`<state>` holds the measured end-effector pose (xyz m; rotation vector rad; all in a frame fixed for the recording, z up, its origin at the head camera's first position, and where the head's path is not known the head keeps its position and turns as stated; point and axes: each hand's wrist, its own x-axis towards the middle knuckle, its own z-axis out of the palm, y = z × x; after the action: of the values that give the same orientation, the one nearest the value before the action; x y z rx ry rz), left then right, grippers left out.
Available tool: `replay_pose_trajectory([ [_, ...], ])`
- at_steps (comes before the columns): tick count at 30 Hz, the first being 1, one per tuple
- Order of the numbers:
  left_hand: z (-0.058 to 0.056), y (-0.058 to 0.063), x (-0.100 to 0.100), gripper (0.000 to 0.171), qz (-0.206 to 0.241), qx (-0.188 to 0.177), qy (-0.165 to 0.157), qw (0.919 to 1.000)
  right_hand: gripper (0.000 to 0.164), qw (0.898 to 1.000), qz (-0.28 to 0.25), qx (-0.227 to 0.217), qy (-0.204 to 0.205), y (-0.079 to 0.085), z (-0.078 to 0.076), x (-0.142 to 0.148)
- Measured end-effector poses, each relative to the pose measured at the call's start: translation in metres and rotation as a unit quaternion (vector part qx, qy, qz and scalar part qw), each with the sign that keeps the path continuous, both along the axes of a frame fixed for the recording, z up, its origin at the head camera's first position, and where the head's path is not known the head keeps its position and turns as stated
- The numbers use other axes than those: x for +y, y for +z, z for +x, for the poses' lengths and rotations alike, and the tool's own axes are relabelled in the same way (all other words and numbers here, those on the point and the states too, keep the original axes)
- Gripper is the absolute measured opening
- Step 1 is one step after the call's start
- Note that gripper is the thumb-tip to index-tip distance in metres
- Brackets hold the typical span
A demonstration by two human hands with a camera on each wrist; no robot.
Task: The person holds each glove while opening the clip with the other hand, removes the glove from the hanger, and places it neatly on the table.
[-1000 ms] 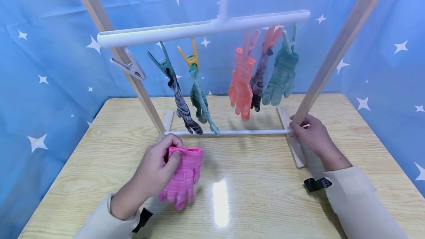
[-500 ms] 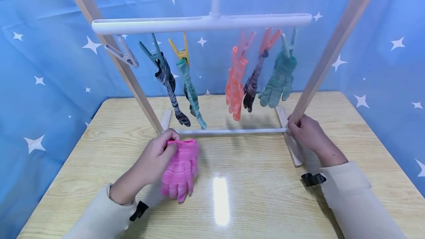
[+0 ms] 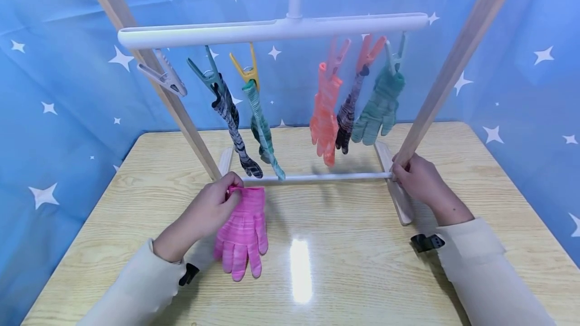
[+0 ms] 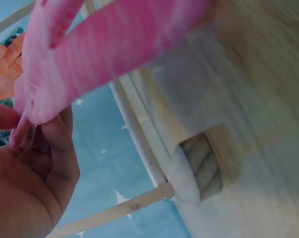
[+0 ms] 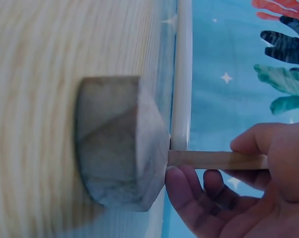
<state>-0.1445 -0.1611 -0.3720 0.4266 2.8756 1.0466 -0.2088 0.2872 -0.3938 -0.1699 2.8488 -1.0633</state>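
Note:
My left hand pinches a pink knit glove by its cuff, and the glove's fingers hang down over the table. In the left wrist view the glove stretches across the top, its cuff between thumb and fingers. My right hand grips the lower end of the right wooden post of the rack. The right wrist view shows thumb and fingers around that post, close above its wooden foot. A white hanger hangs between the posts, carrying clipped gloves.
From the hanger hang a grey-black glove, a green glove, an orange glove, a dark glove and another green glove. A grey clothespin hangs bare at left. A white rod joins the rack's feet.
The pink glove has moved slightly left and up with the left hand and turned flatter to the head view. The hanging gloves have swung a little. The right hand keeps its grip on the post.

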Motion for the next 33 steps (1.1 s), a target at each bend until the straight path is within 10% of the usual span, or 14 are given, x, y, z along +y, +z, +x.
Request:
replay_pose_trajectory([
  [33,-0.022,-0.021,-0.006,0.006,-0.186,0.035,0.037,0.9813,0.042,1.000,-0.014,-0.015,-0.005,0.000,-0.001,0.000],
])
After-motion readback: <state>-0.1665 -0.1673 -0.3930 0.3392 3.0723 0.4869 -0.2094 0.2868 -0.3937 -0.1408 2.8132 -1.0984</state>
